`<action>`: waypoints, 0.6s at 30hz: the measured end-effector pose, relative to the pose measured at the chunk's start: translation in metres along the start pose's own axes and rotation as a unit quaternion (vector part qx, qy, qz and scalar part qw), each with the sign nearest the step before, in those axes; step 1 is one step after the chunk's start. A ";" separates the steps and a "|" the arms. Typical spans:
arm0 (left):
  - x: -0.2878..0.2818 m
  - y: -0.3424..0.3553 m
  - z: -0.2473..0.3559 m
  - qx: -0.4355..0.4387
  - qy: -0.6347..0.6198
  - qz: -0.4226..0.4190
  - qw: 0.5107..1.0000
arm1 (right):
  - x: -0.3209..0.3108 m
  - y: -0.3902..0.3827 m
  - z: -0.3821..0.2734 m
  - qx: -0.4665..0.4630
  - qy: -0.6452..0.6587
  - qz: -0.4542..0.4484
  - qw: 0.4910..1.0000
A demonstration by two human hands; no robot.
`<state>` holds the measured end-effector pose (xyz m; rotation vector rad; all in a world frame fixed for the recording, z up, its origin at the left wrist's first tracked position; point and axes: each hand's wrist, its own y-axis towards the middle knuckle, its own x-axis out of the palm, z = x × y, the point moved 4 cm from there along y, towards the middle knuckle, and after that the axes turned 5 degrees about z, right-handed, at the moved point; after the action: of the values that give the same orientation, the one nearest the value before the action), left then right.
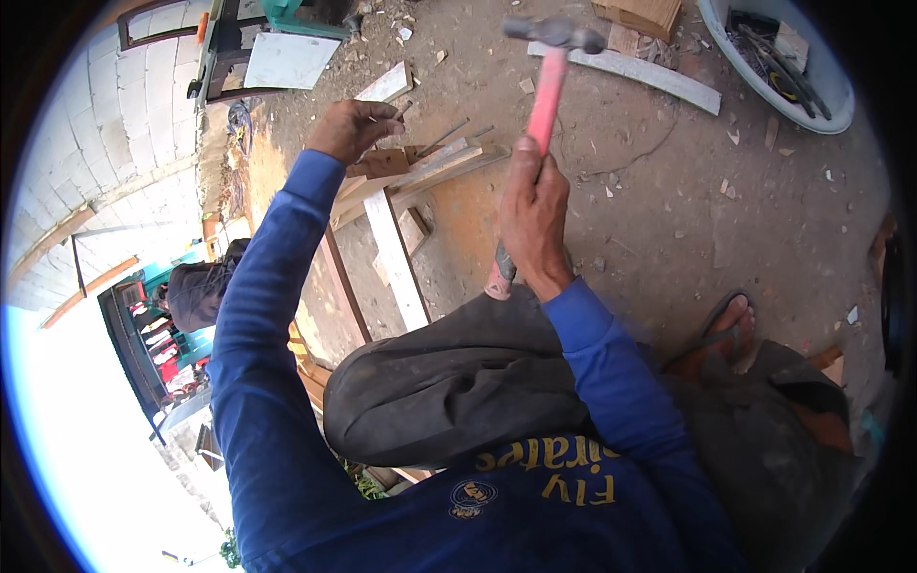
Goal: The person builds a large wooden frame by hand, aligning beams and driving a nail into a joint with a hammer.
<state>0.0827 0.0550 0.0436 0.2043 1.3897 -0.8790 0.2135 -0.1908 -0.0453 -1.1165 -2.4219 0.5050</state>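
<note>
My right hand [537,212] is wrapped round the handle of a hammer [546,100] with a pinkish-red grip. Its dark metal head is raised at the top of the view, slightly blurred. My left hand [351,132] is closed in a pinch over a wooden frame [444,170], holding a short thin piece that looks like a nail [403,110]. Two thin rods, likely long nails [443,137], stick out at a slant by the frame's far end. A pale wooden slat [395,258] runs from the frame toward my bent knee.
A white basin [841,105] with hand tools stands at the far right. A curved pale board [650,74] and a wooden block [642,14] lie on the dirt floor. Wood scraps and a white panel [289,61] lie at the far left, near a block wall [124,105].
</note>
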 end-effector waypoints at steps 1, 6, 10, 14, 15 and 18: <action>-0.001 -0.003 -0.001 -0.009 0.005 -0.004 1.000 | 0.014 -0.007 0.000 -0.048 -0.117 -0.126 0.984; -0.003 -0.007 -0.012 -0.004 -0.012 0.005 1.000 | 0.001 0.010 -0.023 -0.018 -0.088 -0.160 0.983; -0.001 -0.008 -0.007 -0.024 -0.011 0.001 1.000 | -0.019 0.010 -0.048 0.014 0.108 0.055 0.992; 0.002 -0.005 -0.006 0.016 -0.012 -0.009 1.000 | 0.024 -0.005 0.011 -0.090 -0.184 -0.168 0.964; 0.004 -0.011 -0.003 -0.001 -0.020 -0.010 1.000 | 0.021 -0.001 0.015 -0.091 -0.183 -0.165 0.965; 0.002 -0.020 -0.010 0.066 -0.001 0.060 0.996 | 0.000 0.010 -0.005 0.007 -0.080 -0.144 0.986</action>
<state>0.0619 0.0464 0.0471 0.3848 1.3051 -0.8712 0.2224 -0.1839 -0.0457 -0.7241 -2.6547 0.5320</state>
